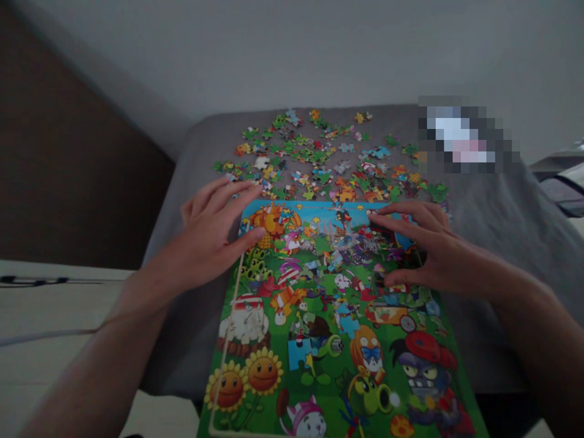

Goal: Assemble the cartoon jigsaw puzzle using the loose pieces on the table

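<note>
Head view, live over a grey cloth-covered surface [497, 255]: a big, part-built cartoon jigsaw puzzle [292, 365] lies across it, with a scatter of loose pieces [310, 158] just beyond its far edge. Left hand [212, 234] sits open, fingers spread at the puzzle's top-left corner, and the right hand [422, 246], open too, splays over the unfinished top-right area, gripping nothing.

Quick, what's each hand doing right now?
Left hand: open, fingers spread on the jigsaw puzzle, nothing held.
Right hand: open, fingertips over loose puzzle pieces, nothing visibly held.
</note>
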Demonstrator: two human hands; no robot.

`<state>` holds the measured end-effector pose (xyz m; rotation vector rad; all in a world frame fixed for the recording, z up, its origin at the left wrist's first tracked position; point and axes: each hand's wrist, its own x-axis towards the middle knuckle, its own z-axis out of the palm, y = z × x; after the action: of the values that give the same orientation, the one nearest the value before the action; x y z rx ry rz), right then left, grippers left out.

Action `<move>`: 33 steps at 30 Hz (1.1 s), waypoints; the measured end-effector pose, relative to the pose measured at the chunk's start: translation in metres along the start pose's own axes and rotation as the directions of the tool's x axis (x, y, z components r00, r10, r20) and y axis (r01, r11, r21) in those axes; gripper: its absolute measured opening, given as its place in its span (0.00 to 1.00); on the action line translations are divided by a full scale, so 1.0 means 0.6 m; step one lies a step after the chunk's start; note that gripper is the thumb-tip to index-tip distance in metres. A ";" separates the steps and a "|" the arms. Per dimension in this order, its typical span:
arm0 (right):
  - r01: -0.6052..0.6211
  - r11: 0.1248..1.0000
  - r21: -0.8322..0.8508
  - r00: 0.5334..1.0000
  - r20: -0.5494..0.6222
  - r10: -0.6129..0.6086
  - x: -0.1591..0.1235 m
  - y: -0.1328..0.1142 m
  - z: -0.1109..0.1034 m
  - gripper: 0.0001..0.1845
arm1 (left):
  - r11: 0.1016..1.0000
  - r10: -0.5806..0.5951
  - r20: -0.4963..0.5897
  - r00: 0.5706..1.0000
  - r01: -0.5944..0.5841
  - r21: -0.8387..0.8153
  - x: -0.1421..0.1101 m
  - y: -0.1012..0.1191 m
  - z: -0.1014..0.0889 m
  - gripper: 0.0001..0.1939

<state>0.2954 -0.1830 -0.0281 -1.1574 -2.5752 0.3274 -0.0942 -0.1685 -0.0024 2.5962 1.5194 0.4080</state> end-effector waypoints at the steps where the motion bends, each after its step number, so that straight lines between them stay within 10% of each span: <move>1: 0.002 1.000 0.000 1.000 0.005 -0.002 0.000 -0.001 0.001 0.47 | 1.000 0.011 0.032 0.999 -0.011 -0.005 0.000 0.004 0.000 0.32; 33: 0.009 0.998 0.056 0.999 -0.040 -0.006 0.005 -0.002 -0.002 0.37 | 0.983 0.179 0.320 0.930 -0.159 -0.088 -0.005 0.009 0.007 0.52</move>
<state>0.2932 -0.1814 -0.0264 -1.1231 -2.5191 0.3687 -0.0901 -0.1737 -0.0057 2.5938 1.1630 0.0292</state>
